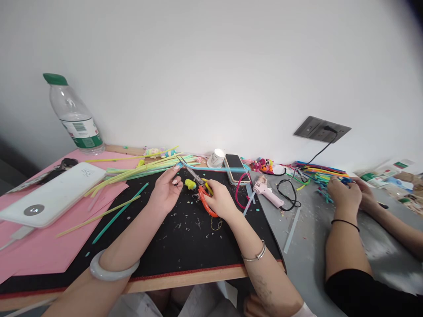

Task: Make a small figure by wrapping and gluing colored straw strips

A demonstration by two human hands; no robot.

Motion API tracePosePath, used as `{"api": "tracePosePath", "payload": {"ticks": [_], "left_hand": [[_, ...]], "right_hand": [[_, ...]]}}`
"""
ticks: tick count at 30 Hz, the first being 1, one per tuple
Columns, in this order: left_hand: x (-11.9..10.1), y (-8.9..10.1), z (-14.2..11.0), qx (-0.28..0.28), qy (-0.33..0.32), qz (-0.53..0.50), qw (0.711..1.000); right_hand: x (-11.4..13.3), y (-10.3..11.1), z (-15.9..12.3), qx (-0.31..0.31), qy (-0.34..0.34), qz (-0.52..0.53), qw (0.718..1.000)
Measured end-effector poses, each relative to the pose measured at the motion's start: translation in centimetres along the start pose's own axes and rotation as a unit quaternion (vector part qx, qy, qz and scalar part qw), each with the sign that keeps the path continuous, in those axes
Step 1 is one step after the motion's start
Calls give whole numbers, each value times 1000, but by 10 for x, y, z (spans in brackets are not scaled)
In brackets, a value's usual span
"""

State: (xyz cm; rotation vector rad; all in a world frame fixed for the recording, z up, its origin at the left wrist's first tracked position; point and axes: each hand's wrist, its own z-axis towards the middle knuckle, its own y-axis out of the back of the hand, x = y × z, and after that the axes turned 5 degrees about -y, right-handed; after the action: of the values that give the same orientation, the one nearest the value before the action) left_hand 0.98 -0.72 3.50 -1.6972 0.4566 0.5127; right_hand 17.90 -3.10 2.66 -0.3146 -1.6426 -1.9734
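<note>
My left hand [168, 188] pinches one end of a light blue pipe cleaner [218, 168] between thumb and fingertips. The strip stretches to the right above the black mat [185, 246]. In my right hand [220, 198] are scissors [193, 173] with orange and yellow handles. Their blades point up and left, close to the pinched end; whether they touch the strip I cannot tell. A small fuzzy yellow piece [190, 184] is just below the blades, between my hands. Bits of fuzz and clippings are scattered over the mat.
Green and yellow pipe cleaners [145, 174] lie left, beside a white power bank [54, 193] and a bottle [77, 119]. A paper cup [216, 158], phone [234, 169] and corded pink glue gun [269, 193] stand right. Another person's hands [346, 193] work at far right.
</note>
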Motion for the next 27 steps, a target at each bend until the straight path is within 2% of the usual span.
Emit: {"api": "tracePosePath", "payload": {"ticks": [8,20,27], "left_hand": [[1,0,0,-4,0,3,1000],[4,2,1,2,-19,23,1000],[4,1,1,4,-17,25,1000]], "right_hand": [[3,2,-1,-9,11,1,1000],[5,-3,-1,-15,-17,-154,988],[8,-1,-3,-14,-45,-126,991]]}}
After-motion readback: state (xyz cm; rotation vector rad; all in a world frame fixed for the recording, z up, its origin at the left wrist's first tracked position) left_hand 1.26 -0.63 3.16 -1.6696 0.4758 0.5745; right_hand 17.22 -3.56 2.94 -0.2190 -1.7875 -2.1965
